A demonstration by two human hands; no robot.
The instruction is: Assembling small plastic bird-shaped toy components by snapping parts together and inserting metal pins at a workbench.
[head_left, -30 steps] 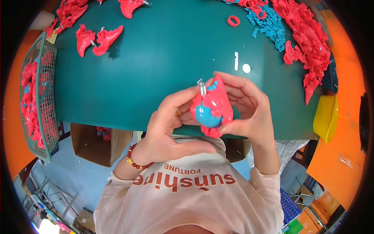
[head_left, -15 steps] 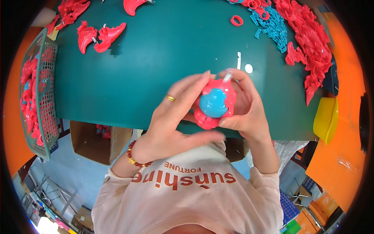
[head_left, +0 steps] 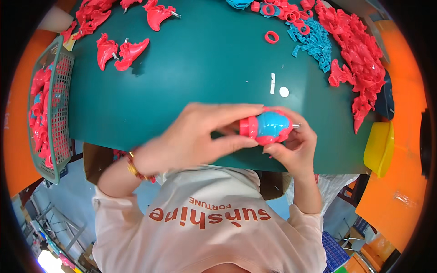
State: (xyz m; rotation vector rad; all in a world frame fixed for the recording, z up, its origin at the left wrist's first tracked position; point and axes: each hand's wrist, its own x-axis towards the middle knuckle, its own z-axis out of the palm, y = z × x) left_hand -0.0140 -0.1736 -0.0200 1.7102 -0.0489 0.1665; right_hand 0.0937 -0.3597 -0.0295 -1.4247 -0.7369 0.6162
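Observation:
A red plastic toy with a rounded blue shell [head_left: 273, 123] lies sideways between my hands, above the near part of the table. My right hand [head_left: 298, 148] grips its right end, thumb below and fingers behind, and a small metal spring [head_left: 296, 126] sticks out there. At the other end, the fingers and thumb of my left hand [head_left: 193, 132] close from above and below on the toy's red ring [head_left: 248, 127]. The inside of the toy is hidden.
Red shell parts [head_left: 353, 50], blue clips [head_left: 314, 43] and red rings [head_left: 271, 37] lie at the far right. More red pieces with springs [head_left: 130, 53] sit far left. A green basket [head_left: 61, 100] of parts stands left, a yellow tray [head_left: 379, 148] right. White scraps [head_left: 284, 92] lie mid-table.
The toy has turned from upright to sideways, its spring now pointing right. My left hand has swung over to its ring end. The whole view has shifted slightly.

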